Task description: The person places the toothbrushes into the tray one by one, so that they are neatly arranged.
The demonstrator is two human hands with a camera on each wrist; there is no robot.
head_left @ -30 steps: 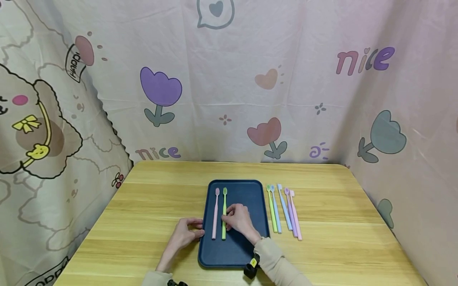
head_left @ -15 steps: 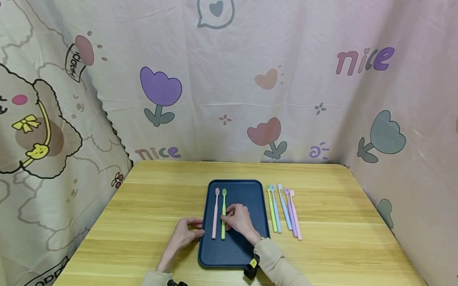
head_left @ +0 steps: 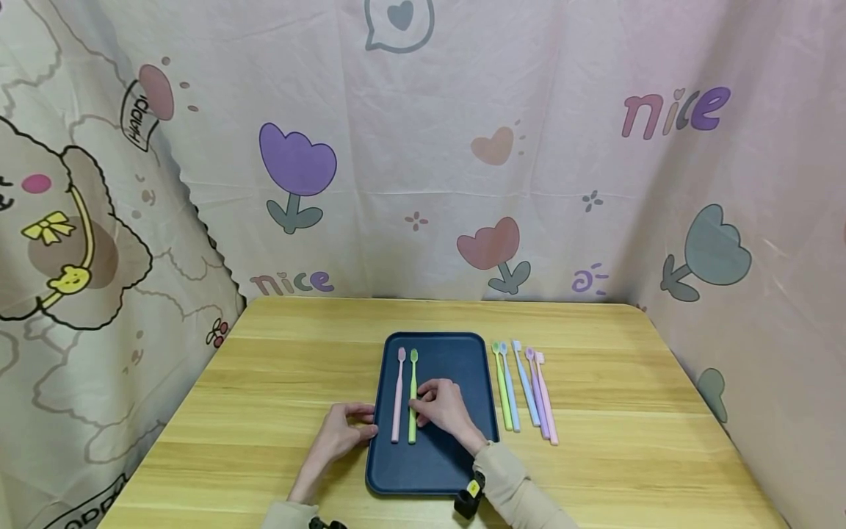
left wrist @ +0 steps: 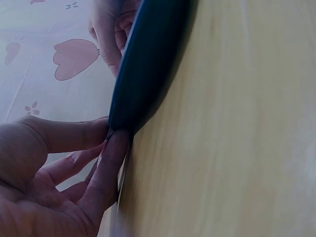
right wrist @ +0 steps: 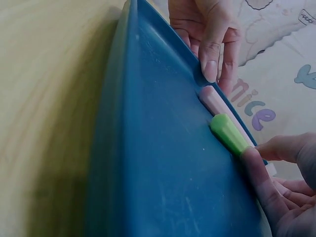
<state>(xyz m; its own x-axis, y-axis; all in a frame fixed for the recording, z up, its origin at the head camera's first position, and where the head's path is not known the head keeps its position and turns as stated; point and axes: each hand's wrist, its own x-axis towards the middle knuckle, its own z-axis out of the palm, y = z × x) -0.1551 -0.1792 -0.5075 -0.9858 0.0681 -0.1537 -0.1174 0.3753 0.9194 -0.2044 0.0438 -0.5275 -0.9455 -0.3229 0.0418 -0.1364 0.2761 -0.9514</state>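
Printed cloth (head_left: 396,147): hung at the far left, behind and at the right of the wooden table (head_left: 284,367).
Left hand (head_left: 339,433): held the tray's left rim between thumb and fingers.
Tray (head_left: 429,474): dark blue, lay flat on the table.
Pink toothbrush (head_left: 398,400): lay along the tray's left side, head away from the person.
Green toothbrush (head_left: 413,378): lay in the tray, just right of the pink one and roughly parallel.
Right hand (head_left: 444,408): pinched the green handle between thumb and finger.
Loose row: right of the tray, on the table, lay a lime brush (head_left: 502,386), two blue brushes (head_left: 510,386), a purple brush (head_left: 537,393) and a rose brush (head_left: 547,399).
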